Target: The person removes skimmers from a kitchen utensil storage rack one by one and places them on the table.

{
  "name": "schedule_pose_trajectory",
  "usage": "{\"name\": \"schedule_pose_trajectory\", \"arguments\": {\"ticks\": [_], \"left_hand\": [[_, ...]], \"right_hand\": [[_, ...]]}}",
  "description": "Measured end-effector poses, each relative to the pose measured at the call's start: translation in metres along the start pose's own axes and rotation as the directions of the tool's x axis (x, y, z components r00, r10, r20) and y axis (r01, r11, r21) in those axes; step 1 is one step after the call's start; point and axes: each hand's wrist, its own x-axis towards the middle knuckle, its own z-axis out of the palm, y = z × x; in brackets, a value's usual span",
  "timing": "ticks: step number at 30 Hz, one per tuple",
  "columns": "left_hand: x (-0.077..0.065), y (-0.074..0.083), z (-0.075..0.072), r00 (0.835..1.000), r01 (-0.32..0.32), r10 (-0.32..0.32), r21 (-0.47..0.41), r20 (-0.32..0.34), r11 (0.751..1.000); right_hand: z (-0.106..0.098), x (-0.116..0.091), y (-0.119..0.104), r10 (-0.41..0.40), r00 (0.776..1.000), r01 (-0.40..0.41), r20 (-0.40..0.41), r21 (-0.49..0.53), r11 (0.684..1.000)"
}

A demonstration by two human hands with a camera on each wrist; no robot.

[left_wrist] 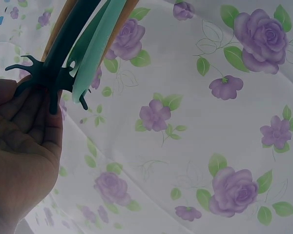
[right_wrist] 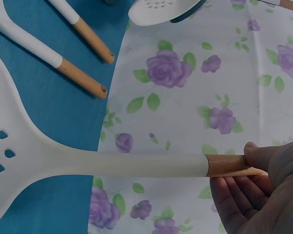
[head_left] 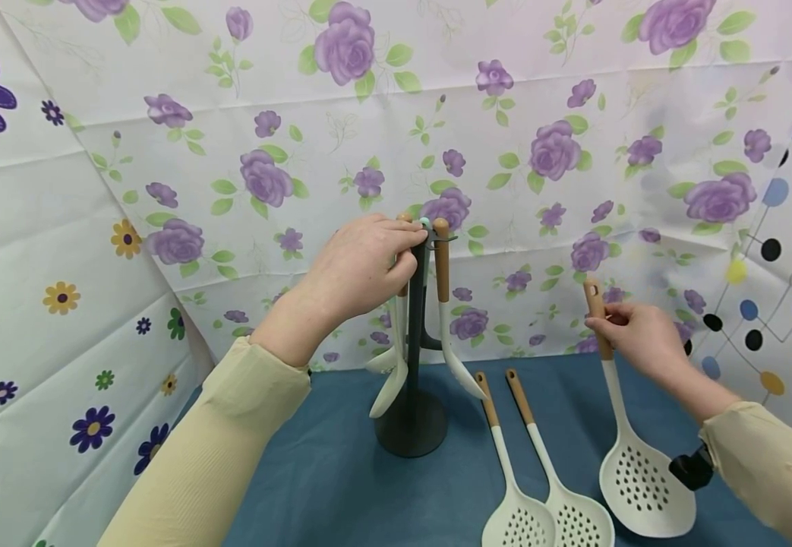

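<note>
Presently, the right hand (head_left: 642, 338) grasps the wooden handle of a white slotted skimmer (head_left: 628, 444), with the thumb on one side and the fingers on the other. This skimmer is at the right of the blue cloth (head_left: 320, 471), its handle raised and leaning, its holed head lower and nearer to the person; whether the head touches the cloth, I cannot tell. The left hand (head_left: 368, 262) grips from above the top of a black stand (head_left: 411, 437), and the left wrist view shows its fingers bent close under the dark hooks (left_wrist: 31, 73). On this stand hang several utensils; on its right side is a white utensil (head_left: 444, 323) with wooden handle, and on its left side a white spoon-like one (head_left: 390, 387). A pale green handle (left_wrist: 100, 48) is also visible beside the pole. Between the stand and the skimmer, two slotted turners (head_left: 573, 501) lie on the cloth side by side, their wooden ends pointing to the flowered curtain (head_left: 382, 114) behind.
</note>
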Motion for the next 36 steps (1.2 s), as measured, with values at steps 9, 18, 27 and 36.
{"name": "schedule_pose_trajectory", "arguments": {"ticks": [9,18,27,36], "left_hand": [[0.000,0.000,0.000,1.000,0.002,-0.002,0.001,0.004,1.000],[0.000,0.000,0.000,1.000,0.000,0.000,0.001,0.003,1.000],[0.000,0.000,0.000,1.000,-0.001,0.001,-0.003,-0.001,1.000],[0.000,0.001,-0.001,1.000,0.008,-0.008,0.001,0.005,1.000]], "right_hand": [[0.011,0.002,0.005,0.020,0.998,-0.022,0.059,0.032,0.999],[0.020,0.006,0.014,0.052,0.992,-0.055,0.119,0.022,0.998],[0.033,0.008,0.022,0.070,0.985,-0.075,0.158,0.023,0.997],[0.048,0.012,0.027,0.156,0.966,-0.159,0.207,-0.001,0.987]]}}
